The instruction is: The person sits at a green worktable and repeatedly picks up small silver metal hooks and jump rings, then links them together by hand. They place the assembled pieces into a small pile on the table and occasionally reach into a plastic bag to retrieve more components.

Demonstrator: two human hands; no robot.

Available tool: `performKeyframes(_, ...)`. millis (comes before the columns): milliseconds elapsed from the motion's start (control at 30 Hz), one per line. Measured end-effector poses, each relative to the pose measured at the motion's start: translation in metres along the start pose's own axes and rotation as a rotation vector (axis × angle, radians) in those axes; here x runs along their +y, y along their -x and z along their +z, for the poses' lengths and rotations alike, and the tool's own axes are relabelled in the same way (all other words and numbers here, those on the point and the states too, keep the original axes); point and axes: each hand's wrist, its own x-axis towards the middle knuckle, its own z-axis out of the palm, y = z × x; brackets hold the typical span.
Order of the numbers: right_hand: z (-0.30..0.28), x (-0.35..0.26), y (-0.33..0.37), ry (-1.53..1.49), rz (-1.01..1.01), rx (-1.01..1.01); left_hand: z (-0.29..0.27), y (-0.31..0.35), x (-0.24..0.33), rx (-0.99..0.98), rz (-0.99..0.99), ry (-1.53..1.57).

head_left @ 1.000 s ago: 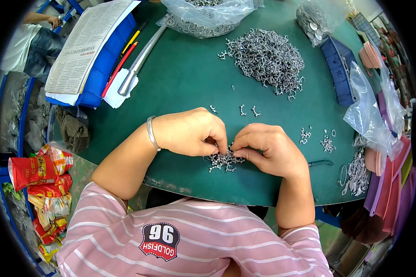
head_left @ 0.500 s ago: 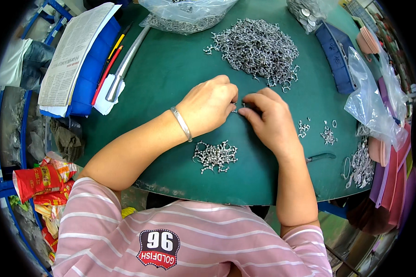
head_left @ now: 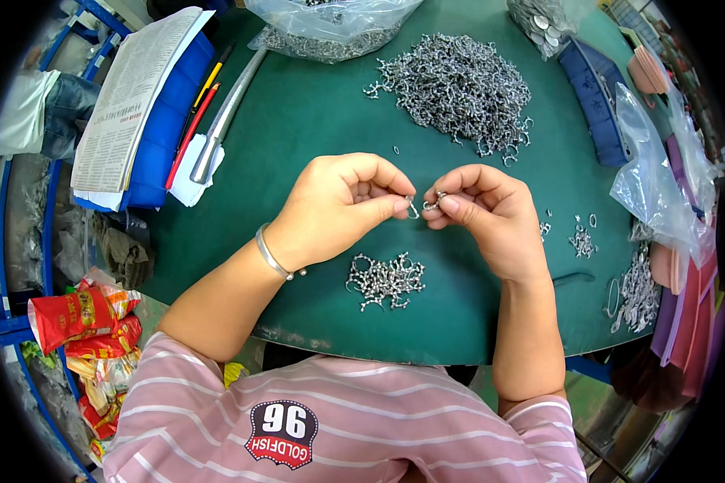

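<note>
Over the middle of the green table (head_left: 298,145), my two hands face each other with fingertips a little apart. My left hand (head_left: 330,205), a silver bangle (head_left: 272,253) on its wrist, pinches a small curved silver metal piece (head_left: 412,209). Between the thumb and fingers of my right hand (head_left: 495,213) is a small silver ring-shaped piece (head_left: 431,205). Whether the two pieces are linked is too small to tell. Nearer me lies a small heap of bright silver pieces (head_left: 387,282). A large heap of darker curved metal pieces (head_left: 459,92) sits beyond my hands.
At left stand a blue bin (head_left: 157,133) topped with newspaper, a red pencil (head_left: 192,133) and a tapered metal rod (head_left: 225,121). A bag of metal parts (head_left: 330,36) sits far off. At right are a blue tray (head_left: 592,101), plastic bags, pliers (head_left: 573,278) and small metal clusters (head_left: 584,240).
Both hands have turned and come slightly nearer me, so the pinched metal pieces now show. A tiny loose ring beyond the left hand has come into sight. The whole view has shifted slightly.
</note>
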Motion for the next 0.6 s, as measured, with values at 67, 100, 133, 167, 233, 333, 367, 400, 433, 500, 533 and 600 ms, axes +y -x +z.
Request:
performKeyframes(67, -0.001, 0.000, 0.000, -0.069, 0.014, -0.050, -0.002, 0.002, 0.001, -0.028, 0.019, 0.031)
performKeyframes(100, -0.002, -0.001, 0.000, -0.104, 0.021, -0.074, -0.003, 0.002, -0.001, -0.043, 0.036, 0.059)
performKeyframes(133, -0.002, 0.001, 0.000, -0.111, 0.011, -0.083, -0.003, 0.002, -0.001, -0.052, 0.035, 0.072)
performKeyframes(167, -0.003, 0.002, -0.001, -0.118, 0.001, -0.091, -0.003, 0.003, 0.000, -0.062, 0.034, 0.085)
performKeyframes(233, -0.003, 0.003, -0.001, -0.136, -0.017, -0.110, -0.003, 0.004, 0.003, -0.074, 0.031, 0.098)
performKeyframes(333, -0.003, 0.005, -0.001, -0.159, -0.046, -0.142, -0.006, 0.006, 0.005, -0.102, 0.042, 0.081)
performKeyframes(367, -0.003, 0.005, 0.000, -0.159, -0.060, -0.152, -0.008, 0.007, 0.005, -0.126, 0.059, 0.064)
performKeyframes(400, -0.002, 0.005, 0.000, -0.160, -0.075, -0.161, -0.010, 0.008, 0.005, -0.150, 0.076, 0.047)
performKeyframes(433, 0.000, 0.004, 0.001, -0.148, -0.074, -0.167, -0.015, 0.008, 0.009, -0.215, 0.106, -0.099)
performKeyframes(500, 0.006, 0.001, 0.006, -0.124, -0.073, -0.177, -0.024, 0.009, 0.019, -0.343, 0.164, -0.391)
performKeyframes(533, 0.006, 0.002, 0.006, -0.071, -0.065, -0.206, -0.025, 0.009, 0.017, -0.385, 0.222, -0.435)
performKeyframes(600, 0.006, 0.004, 0.007, 0.036, -0.048, -0.262, -0.028, 0.008, 0.011, -0.468, 0.336, -0.525)
